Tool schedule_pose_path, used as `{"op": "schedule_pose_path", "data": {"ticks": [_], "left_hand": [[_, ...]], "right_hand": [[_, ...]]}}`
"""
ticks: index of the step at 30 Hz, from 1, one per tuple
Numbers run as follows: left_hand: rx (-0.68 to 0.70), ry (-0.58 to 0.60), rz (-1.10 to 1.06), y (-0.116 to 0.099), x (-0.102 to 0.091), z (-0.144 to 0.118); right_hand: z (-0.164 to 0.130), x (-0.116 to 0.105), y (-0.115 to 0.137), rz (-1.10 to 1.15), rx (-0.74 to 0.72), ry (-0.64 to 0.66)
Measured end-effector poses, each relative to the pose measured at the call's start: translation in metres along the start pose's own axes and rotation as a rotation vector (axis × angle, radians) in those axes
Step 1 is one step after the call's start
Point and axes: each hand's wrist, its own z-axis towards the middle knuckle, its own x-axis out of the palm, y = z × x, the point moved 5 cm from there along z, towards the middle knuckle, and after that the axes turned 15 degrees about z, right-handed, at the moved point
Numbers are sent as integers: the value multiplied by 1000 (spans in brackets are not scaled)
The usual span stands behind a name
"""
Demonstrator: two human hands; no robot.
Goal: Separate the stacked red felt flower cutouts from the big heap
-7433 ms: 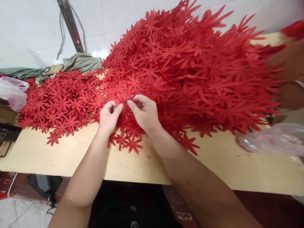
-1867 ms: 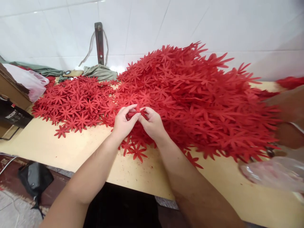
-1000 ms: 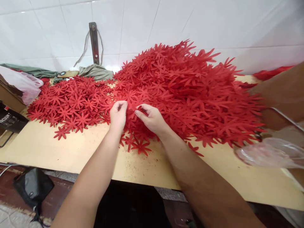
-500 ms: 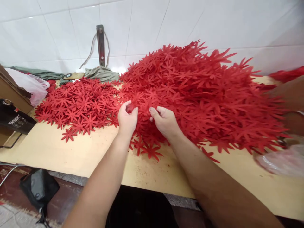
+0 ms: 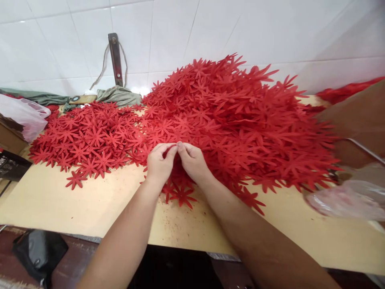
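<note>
My left hand (image 5: 159, 162) and right hand (image 5: 192, 160) meet at the centre of the frame, fingertips pinched together on one red flower cutout (image 5: 173, 149) at the near edge of the big heap (image 5: 240, 120). Both hands grasp it; how much of it is free I cannot tell. To do this well I would keep the pinch light and peel slowly so the thin petals don't tear. The separated pile (image 5: 87, 138) lies left of centre on the table (image 5: 90, 204)
</note>
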Motion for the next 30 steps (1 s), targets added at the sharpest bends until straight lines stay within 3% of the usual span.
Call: {"op": "schedule_pose_path", "data": {"ticks": [6, 13, 19, 23, 26, 28, 30], "left_hand": [[-245, -143, -309, 16, -9, 5], [-287, -302, -401, 24, -25, 13], [-122, -248, -35, 16, -16, 11], [28, -394, 266, 3, -27, 4], [80, -453, 409, -7, -33, 1], [104, -408, 454, -14, -33, 1], [125, -285, 440, -19, -27, 2]], "right_hand": [[-2, 6, 0, 75, 67, 186], [4, -4, -1, 120, 118, 61], [10, -13, 6, 11, 52, -37], [10, -20, 7, -72, 20, -98], [9, -23, 4, 13, 76, -119], [7, -25, 1, 115, 146, -139], [5, -26, 0, 203, 203, -159]]}}
